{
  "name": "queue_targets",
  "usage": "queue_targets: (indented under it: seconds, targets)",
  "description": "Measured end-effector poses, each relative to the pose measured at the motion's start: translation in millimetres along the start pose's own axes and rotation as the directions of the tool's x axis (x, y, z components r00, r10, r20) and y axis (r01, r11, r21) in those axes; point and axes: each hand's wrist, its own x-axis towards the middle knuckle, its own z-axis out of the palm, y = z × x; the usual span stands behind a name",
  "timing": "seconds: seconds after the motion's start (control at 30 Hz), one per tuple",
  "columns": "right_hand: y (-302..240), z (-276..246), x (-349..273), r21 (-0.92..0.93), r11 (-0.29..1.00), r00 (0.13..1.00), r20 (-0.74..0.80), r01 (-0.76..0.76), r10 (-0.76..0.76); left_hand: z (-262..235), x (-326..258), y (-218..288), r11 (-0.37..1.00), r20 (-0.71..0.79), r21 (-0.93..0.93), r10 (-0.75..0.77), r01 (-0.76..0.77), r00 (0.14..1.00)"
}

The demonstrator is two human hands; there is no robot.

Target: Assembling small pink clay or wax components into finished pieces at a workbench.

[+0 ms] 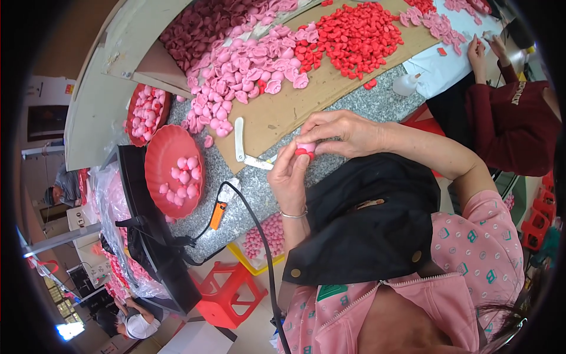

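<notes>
Both hands, left hand (289, 177) and right hand (339, 133), pinch one small pink-and-red piece (305, 149) above the speckled worktop (259, 189).

Speckled grey stone table (354, 112); red plastic stool (227, 295) on the floor.

Speckled grey table (359, 103) bears cardboard sheet (306, 100), red plates (171, 150) and white glue bottle (405, 84).
</notes>
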Motion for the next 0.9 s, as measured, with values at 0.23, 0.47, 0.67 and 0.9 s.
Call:
queue_targets:
  seconds: [0.23, 0.47, 0.67, 0.9]
  targets:
    - [0.1, 20.2, -0.5, -0.040, 0.998, 0.993, -0.108, 0.044, -0.048, -7.7, -3.4, 9.9, 1.000, -0.006, 0.019, 0.009, -0.009, 1.000]
    - [-4.4, 43.1, -2.1, -0.006, 0.996, 0.990, -0.112, -0.093, 0.092, -21.5, -12.9, 3.6, 0.997, 0.104, -0.066, -0.024, 0.031, 0.994]
    - [-9.7, 77.8, 4.0, -0.034, 0.993, 0.970, -0.220, -0.117, 0.106, -37.2, -17.8, 17.6, 0.986, -0.042, -0.154, -0.069, 0.062, 0.997]
    - [-9.2, 107.1, 9.2, -0.172, 0.983, 0.971, -0.238, -0.067, 0.024, -54.9, -24.5, 10.4, 0.993, -0.112, -0.117, -0.027, 0.014, 0.993]
